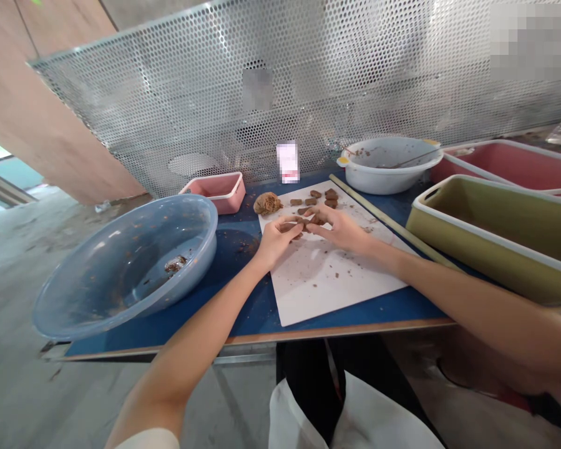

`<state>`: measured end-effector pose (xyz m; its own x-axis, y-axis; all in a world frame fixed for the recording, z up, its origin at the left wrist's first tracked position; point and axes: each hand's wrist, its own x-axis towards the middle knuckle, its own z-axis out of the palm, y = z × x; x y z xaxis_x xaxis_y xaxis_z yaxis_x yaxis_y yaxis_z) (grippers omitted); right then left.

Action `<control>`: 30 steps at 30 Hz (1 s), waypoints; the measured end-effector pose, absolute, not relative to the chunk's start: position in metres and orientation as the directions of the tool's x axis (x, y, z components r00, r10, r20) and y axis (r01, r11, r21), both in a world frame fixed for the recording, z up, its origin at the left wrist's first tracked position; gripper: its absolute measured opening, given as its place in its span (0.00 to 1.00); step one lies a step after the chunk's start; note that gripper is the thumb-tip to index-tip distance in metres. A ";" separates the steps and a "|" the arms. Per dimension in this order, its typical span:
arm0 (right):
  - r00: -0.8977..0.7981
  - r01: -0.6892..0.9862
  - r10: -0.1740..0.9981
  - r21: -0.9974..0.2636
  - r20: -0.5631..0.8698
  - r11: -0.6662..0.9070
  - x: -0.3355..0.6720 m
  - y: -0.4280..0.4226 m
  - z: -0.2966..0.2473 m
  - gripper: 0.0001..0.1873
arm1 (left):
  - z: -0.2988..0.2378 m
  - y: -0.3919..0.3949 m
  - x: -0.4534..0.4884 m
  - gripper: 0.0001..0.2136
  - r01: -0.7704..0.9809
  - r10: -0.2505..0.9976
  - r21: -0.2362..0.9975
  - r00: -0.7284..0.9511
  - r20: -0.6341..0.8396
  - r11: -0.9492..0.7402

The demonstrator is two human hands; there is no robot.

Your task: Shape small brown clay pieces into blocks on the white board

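Over a white board (327,293), my left hand (276,239) is closed, its thumb and fingers around a brown clay-like piece (291,228). My right hand (340,229) is closed too, pinching brown clay-like material (314,220) right beside the left fingertips. Whether the two hands share one piece is hard to see behind the fingers. Several small brown blocks (331,196) lie just beyond my hands at the board's far end. A larger rough brown lump (266,204) sits at the board's far left corner. Crumbs are scattered on the board.
A big blue basin (74,287) stands at left, a small pink tub (228,198) behind it. At right are a white basin (383,181), an olive tub (477,243) and pink tubs (518,163). A pale stick (392,224) borders the board. Perforated metal mesh (205,81) rises behind.
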<state>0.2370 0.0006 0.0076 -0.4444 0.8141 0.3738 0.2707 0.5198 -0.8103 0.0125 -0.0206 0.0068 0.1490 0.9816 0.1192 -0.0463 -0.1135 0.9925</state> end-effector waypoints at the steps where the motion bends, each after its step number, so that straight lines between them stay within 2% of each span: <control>1: -0.431 0.280 0.817 -0.803 0.383 0.525 0.236 0.000 0.009 0.19 | 0.007 -0.021 0.013 0.26 -0.038 0.980 0.992 0.150 0.129 -0.124; 10: -0.410 0.282 0.792 -0.763 0.452 0.581 0.237 0.000 0.009 0.14 | 0.004 -0.019 0.012 0.23 0.016 0.964 0.976 0.156 0.214 -0.219; 16: -0.409 0.298 0.794 -0.757 0.449 0.581 0.238 -0.001 0.008 0.15 | 0.003 -0.018 0.013 0.22 0.010 0.968 0.976 0.133 0.213 -0.216; 21: -0.426 0.311 0.794 -0.754 0.434 0.579 0.236 -0.004 0.010 0.21 | 0.005 -0.019 0.014 0.22 0.031 0.957 0.967 0.153 0.245 -0.252; 30: -0.411 0.282 0.787 -0.757 0.460 0.590 0.235 -0.003 0.014 0.17 | 0.009 -0.023 0.012 0.27 0.057 0.968 0.973 0.125 0.217 -0.225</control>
<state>0.2352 -0.0034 0.0139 -0.4110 0.7871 0.4599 0.2821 0.5895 -0.7569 0.0123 -0.0225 0.0091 0.1250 0.9681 0.2171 0.0569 -0.2254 0.9726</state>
